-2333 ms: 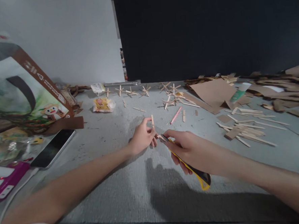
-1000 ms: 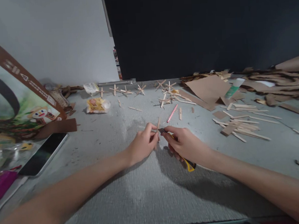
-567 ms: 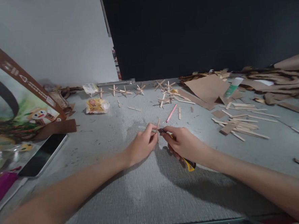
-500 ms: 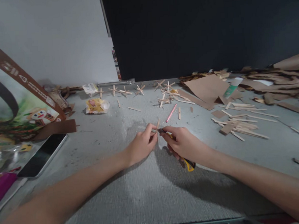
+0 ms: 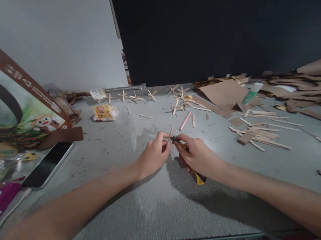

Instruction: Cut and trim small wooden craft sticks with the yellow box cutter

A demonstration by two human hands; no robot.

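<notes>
Between the thumb and fingers of my left hand [image 5: 154,154] a short wooden stick [image 5: 171,131] is pinched, its far end pointing up and away. My right hand [image 5: 199,152] is wrapped round a yellow and black utility knife [image 5: 200,178], whose dark front end comes close to the stick; whether the blade touches it I cannot tell. Beyond the hands lie a pink pen-like rod [image 5: 185,121] and a short flat stick piece [image 5: 194,121]. Further back are several crossed-stick stars [image 5: 151,95].
Loose wooden sticks [image 5: 267,135] are heaped at the right, near brown cardboard [image 5: 220,96] and a green-and-white tube [image 5: 251,94]. At the left are a phone [image 5: 47,166], a purple box [image 5: 3,198] and a large printed bag [image 5: 25,95]. A yellow packet [image 5: 105,113] lies behind my left hand.
Both hands keep their grips, on the stick and the knife. The knife's handle end has swung slightly left. The whole view has shifted a little.
</notes>
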